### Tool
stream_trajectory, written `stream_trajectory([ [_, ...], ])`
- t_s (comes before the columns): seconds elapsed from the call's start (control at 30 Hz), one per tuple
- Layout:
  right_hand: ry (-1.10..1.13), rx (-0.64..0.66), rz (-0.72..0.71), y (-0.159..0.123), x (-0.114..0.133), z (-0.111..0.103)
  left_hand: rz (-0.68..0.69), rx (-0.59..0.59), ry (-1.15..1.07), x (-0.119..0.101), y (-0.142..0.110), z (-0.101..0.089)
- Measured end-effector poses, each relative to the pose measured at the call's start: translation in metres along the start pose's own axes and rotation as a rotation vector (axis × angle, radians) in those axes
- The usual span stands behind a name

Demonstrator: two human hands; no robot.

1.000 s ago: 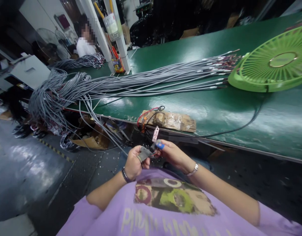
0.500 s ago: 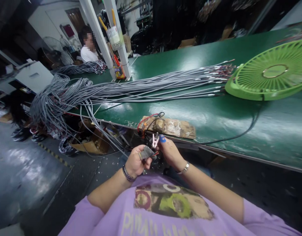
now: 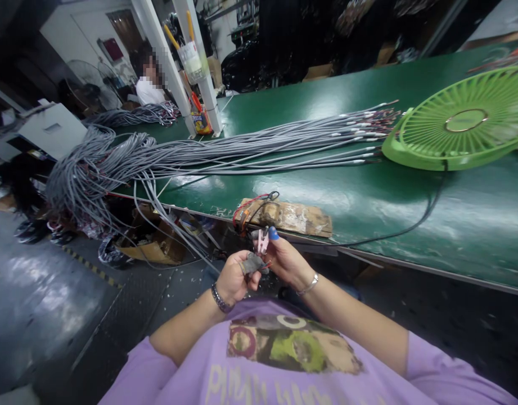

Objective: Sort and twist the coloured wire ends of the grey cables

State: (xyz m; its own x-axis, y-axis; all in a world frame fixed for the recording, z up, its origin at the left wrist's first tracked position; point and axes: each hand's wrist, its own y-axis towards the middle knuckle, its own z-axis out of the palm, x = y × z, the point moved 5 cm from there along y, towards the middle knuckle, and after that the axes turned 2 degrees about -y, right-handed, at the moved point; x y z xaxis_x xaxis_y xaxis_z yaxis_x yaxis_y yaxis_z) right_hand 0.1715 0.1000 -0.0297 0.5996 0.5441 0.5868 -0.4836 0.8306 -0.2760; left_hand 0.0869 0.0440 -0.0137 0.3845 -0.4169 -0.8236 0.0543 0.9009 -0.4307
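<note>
My left hand [image 3: 233,279] is closed around the end of a grey cable [image 3: 210,264], which runs down to it from the bench. Its thumb is covered by a worn grey wrap, and thin red wire ends [image 3: 266,265] stick out past the thumb tip. Just to the right, my right hand [image 3: 289,262] is pinched on a small pink, clip-like tool [image 3: 262,242] that stands up between the hands. Blue tape covers the right thumb tip. The tool's lower part and the right fingers are partly hidden.
On the green bench [image 3: 351,194], a wooden block [image 3: 301,218] with red and black leads lies at the near edge. Behind it stretches a long bundle of grey cables [image 3: 242,143]. A green fan [image 3: 465,121] stands right; an open carton [image 3: 151,250] sits below left. Another person [image 3: 149,90] is behind the posts.
My right hand has drawn slightly up and away from the left, and the pink tool has turned to show two spread arms. The left hand keeps its hold on the cable.
</note>
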Motion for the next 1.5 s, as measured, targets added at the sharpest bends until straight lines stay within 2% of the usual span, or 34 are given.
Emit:
stream_trajectory([
  [0.17, -0.132, 0.096, 0.012, -0.001, -0.005, -0.009, 0.026, -0.012, 0.04, -0.001, -0.007, 0.001],
  [0.3, -0.383, 0.251, 0.113, -0.013, -0.003, -0.018, 0.082, -0.022, 0.147, 0.004, -0.016, -0.005],
  [0.4, -0.575, 0.341, 0.156, -0.025, 0.006, -0.015, 0.103, -0.036, 0.257, 0.008, -0.02, -0.011],
  [0.5, -0.728, 0.337, 0.123, -0.031, 0.016, -0.006, 0.092, -0.049, 0.321, 0.01, -0.022, -0.013],
  [0.63, -0.862, 0.349, 0.049, -0.034, 0.018, 0.005, 0.053, -0.023, 0.378, 0.012, -0.019, -0.011],
  [0.77, -1.065, 0.389, -0.152, -0.039, 0.017, 0.012, -0.086, 0.114, 0.475, 0.019, -0.017, -0.008],
  [0.83, -1.117, 0.393, -0.245, -0.042, 0.019, 0.012, -0.131, 0.137, 0.5, 0.021, -0.017, -0.009],
  [0.9, -1.073, 0.335, -0.279, -0.044, 0.023, 0.005, -0.115, 0.089, 0.471, 0.02, -0.016, -0.013],
  [1.03, -0.856, 0.107, -0.238, -0.046, 0.023, -0.016, 0.002, -0.064, 0.343, 0.019, -0.014, -0.022],
  [1.23, -0.652, 0.003, -0.202, -0.052, -0.008, -0.023, 0.092, -0.151, 0.273, 0.021, -0.012, -0.02],
  [1.3, -0.638, -0.029, -0.225, -0.052, -0.011, -0.023, 0.088, -0.13, 0.283, 0.018, -0.013, -0.017],
  [1.37, -0.626, -0.01, -0.212, -0.051, -0.009, -0.02, 0.083, -0.053, 0.331, 0.012, -0.015, -0.014],
  [1.5, -0.625, 0.139, -0.092, -0.049, -0.003, -0.007, 0.12, 0.111, 0.498, 0.0, -0.02, -0.012],
])
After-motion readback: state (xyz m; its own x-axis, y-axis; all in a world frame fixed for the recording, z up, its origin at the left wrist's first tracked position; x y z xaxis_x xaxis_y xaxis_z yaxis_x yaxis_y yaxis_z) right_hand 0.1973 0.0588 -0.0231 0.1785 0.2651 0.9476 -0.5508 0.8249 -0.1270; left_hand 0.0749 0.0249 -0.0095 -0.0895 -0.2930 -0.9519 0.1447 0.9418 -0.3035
